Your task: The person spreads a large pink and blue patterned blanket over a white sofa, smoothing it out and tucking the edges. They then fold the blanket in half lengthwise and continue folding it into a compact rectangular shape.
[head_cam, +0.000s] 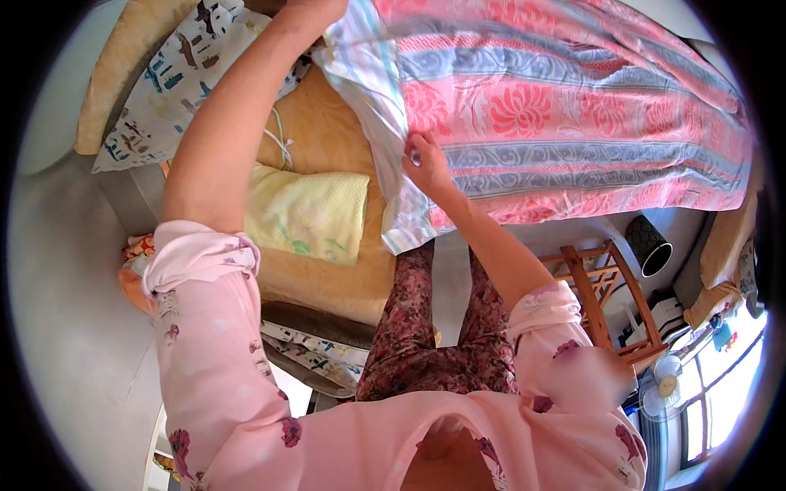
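A pink and grey-blue striped cover with flower motifs [522, 110] lies spread before me, its white striped underside turned back along the left edge [384, 123]. On that turned-back edge my right hand [428, 164] has its fingers curled, gripping the fold. At the top rim of the view, my left hand [319, 9] is at the far end of the same edge. Its fingers are cut off or hidden, so its hold is unclear. Beneath my left forearm, a folded pale yellow towel [307, 212] lies on the tan patterned seat or mattress [328, 113].
A white cloth with dark brushstroke patterns [166, 92] drapes the backrest at upper left. Thin white and green cords [284, 144] lie near the towel. At right are a wooden stool frame [605, 294], a dark cylindrical bin [649, 248] and a fan [666, 386] beside a window.
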Demonstrator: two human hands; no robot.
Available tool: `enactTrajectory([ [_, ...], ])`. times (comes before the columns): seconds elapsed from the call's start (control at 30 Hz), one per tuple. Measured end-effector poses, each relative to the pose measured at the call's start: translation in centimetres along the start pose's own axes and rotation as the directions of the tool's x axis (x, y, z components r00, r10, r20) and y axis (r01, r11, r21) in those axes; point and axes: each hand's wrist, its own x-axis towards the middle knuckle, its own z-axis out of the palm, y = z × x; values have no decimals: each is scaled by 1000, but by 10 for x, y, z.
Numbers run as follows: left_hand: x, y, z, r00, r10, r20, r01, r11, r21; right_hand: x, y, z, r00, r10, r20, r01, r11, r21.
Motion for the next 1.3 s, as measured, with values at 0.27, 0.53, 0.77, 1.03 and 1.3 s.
enactTrajectory([
  [0.27,-73,18,38,913,44,-405,-60,998,-26,-17,-27,35,977,-141,-161,77,934,-350],
  [0.53,-203,150,129,967,-252,37,178,565,-806,-92,35,84,919,377,111,-363,922,-134],
  [0.77,-209,177,188,787,-557,265,472,268,-840,-92,47,135,903,401,155,-388,915,-110],
  [1.03,-185,183,178,669,-605,432,593,84,-801,-91,66,140,956,288,56,-286,957,-43],
  [1.3,-202,161,172,853,-413,318,354,12,-935,-74,74,137,942,332,59,-321,936,-145],
])
